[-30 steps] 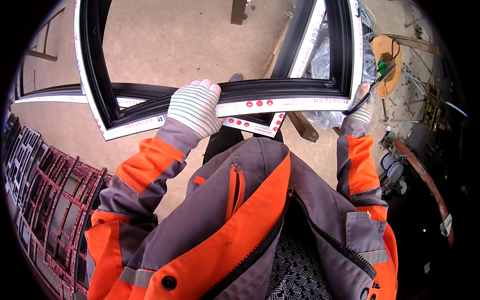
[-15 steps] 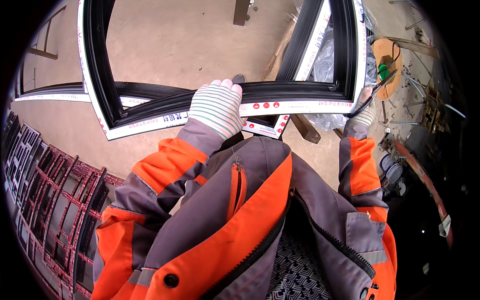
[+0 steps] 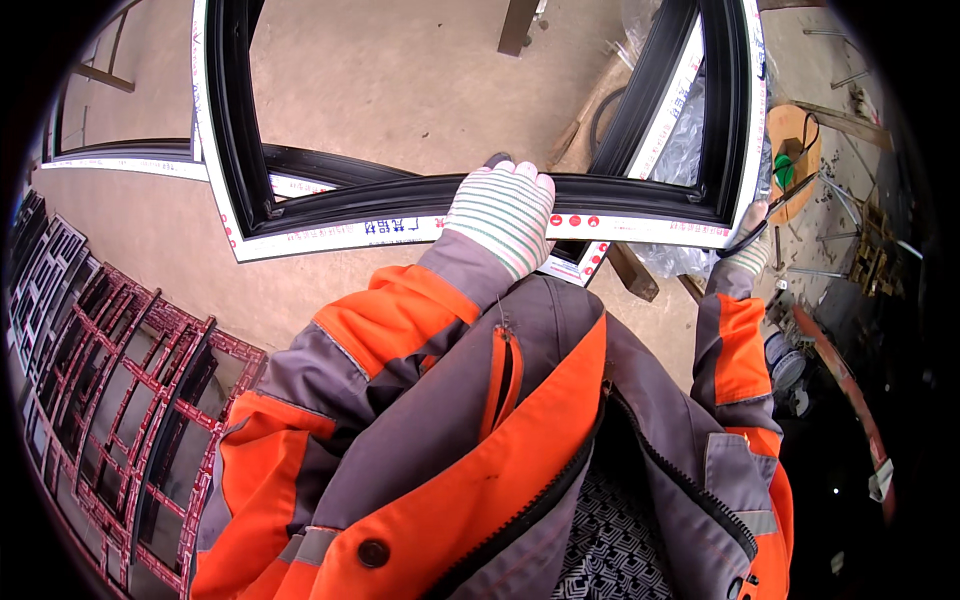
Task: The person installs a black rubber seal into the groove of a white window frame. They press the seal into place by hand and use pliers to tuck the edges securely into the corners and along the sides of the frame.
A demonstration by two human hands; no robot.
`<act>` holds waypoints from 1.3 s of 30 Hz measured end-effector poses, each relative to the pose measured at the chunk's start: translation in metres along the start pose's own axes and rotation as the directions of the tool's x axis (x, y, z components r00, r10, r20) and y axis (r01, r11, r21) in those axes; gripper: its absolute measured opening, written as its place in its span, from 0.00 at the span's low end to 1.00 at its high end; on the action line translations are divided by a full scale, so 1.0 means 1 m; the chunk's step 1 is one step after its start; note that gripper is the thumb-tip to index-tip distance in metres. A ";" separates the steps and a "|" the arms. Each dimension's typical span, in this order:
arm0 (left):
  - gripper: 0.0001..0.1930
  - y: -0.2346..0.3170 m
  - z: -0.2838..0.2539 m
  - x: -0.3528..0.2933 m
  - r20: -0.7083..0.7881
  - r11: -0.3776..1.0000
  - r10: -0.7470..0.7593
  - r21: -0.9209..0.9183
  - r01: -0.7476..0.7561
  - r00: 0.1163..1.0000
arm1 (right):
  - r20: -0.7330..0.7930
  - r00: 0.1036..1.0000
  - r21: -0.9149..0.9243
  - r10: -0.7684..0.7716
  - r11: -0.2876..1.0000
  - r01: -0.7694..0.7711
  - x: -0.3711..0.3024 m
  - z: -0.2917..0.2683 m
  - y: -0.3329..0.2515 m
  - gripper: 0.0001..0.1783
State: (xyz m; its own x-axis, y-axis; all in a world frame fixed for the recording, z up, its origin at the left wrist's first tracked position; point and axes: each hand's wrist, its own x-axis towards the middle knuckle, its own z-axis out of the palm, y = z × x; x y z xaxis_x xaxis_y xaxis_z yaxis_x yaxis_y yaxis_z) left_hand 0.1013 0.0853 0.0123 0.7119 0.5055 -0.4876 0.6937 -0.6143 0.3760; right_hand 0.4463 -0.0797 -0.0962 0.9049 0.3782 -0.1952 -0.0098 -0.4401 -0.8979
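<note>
A black window frame (image 3: 400, 200) edged with white printed protective film spans the upper middle, directly in front of the person's torso. Its lower bar runs nearly level, and its two lower corners are visible. The left hand (image 3: 500, 215), in a white glove with green stripes, lies over the lower bar; its grip is closed around the bar, with the fingertips over the inner edge. The right hand (image 3: 752, 240), similarly gloved, is at the lower right corner; its grip is closed on a dark loop-handled tool (image 3: 745, 243), and whether it also pinches the frame cannot be told. A second frame (image 3: 645, 95), also black with white film, crosses behind the first at an angle, one corner projecting below the lower bar. Clear plastic sheeting (image 3: 683, 150) and a wooden beam (image 3: 630, 272) lie near that crossing. To the right, a tan disc (image 3: 805, 140) has a green centre; to the lower left stand red-patterned lattice frames (image 3: 125, 400). Pale floor (image 3: 340, 90) shows through the opening. The jacket (image 3: 470, 490) is orange and grey.
</note>
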 end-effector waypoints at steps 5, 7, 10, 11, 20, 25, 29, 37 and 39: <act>0.25 -0.002 0.002 -0.001 -0.018 1.000 -0.008 -0.021 0.008 1.000 | -0.003 1.000 -0.003 0.004 1.000 -0.004 -0.002 -0.003 -0.002 0.26; 0.25 -0.001 0.003 -0.003 -0.035 0.999 -0.026 -0.025 0.025 0.999 | -0.001 1.000 -0.002 0.001 1.000 -0.001 -0.001 -0.002 -0.002 0.27; 0.26 -0.017 0.008 -0.016 -0.115 0.998 -0.048 -0.046 0.043 0.992 | 0.002 1.000 0.000 0.000 1.000 0.000 0.000 -0.003 -0.002 0.27; 0.26 -0.027 0.008 -0.023 -0.136 0.998 -0.052 -0.043 0.046 0.989 | 0.001 1.000 -0.005 -0.002 1.000 0.002 -0.001 -0.002 -0.002 0.27; 0.25 -0.081 0.005 -0.056 -0.144 0.998 -0.062 0.014 0.064 0.988 | 0.007 1.000 -0.024 -0.005 1.000 0.006 -0.006 -0.004 -0.008 0.27; 0.22 -0.081 0.004 -0.053 -0.112 0.997 -0.053 0.048 0.058 0.992 | 0.015 1.000 -0.036 -0.006 0.999 0.007 -0.006 -0.004 -0.010 0.27; 0.21 -0.084 0.006 -0.053 -0.087 0.996 -0.030 0.076 0.037 0.996 | 0.016 1.000 -0.035 -0.006 0.999 0.006 -0.006 -0.003 -0.011 0.27; 0.22 -0.074 0.005 -0.049 -0.092 0.998 -0.028 0.055 0.033 0.995 | 0.030 0.999 -0.033 -0.010 0.999 0.011 -0.005 0.002 -0.011 0.27; 0.22 -0.063 0.006 -0.040 -0.109 0.999 -0.011 0.042 0.016 0.994 | 0.034 0.999 -0.037 -0.019 0.999 0.021 -0.007 0.004 -0.010 0.27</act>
State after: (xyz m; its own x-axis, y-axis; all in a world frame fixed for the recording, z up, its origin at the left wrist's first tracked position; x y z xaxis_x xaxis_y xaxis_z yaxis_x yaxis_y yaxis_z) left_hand 0.0283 0.1007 0.0035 0.7118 0.5756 -0.4026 0.6997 -0.6312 0.3347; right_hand 0.4388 -0.0744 -0.0873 0.8898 0.4143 -0.1912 0.0245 -0.4619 -0.8866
